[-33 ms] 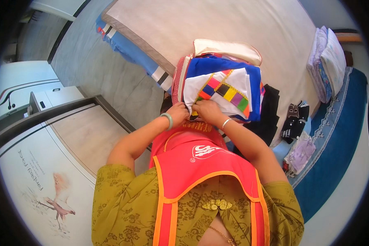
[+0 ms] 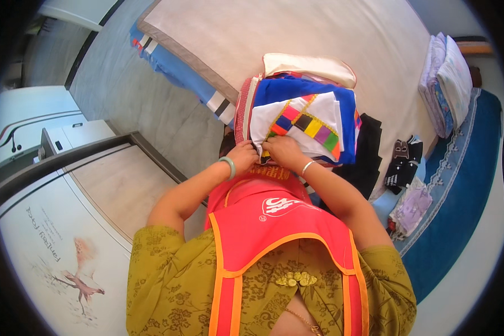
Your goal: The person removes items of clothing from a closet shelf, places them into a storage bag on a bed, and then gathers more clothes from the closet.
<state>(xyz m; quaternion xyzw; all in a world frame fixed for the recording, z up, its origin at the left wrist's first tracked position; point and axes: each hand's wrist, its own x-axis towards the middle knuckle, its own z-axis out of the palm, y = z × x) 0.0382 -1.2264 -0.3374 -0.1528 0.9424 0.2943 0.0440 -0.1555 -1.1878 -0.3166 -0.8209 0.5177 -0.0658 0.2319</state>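
A red dotted fabric storage bag [image 2: 242,115] stands at the bed's near edge, its pale flap [image 2: 311,68] folded back on the far side. Folded clothes fill it: a blue cloth [image 2: 319,89] below, and on top a white garment [image 2: 266,117] with multicoloured patches. At the bag's near left corner my left hand [image 2: 242,154] is closed on the zippered edge. Close beside it, my right hand [image 2: 283,150] is closed at the garment's near edge; its fingertips are partly hidden, and I cannot make out what they pinch.
Black clothing [image 2: 365,148] lies right of the bag on the beige bed cover [image 2: 341,33]. Farther right are small dark items [image 2: 400,168], a lilac cloth [image 2: 413,204] and folded quilts [image 2: 453,84]. A white cabinet [image 2: 45,235] with a dark-edged top stands at left.
Almost nothing differs. Both hands keep their place at the bag's near left corner, and the view has shifted very slightly.
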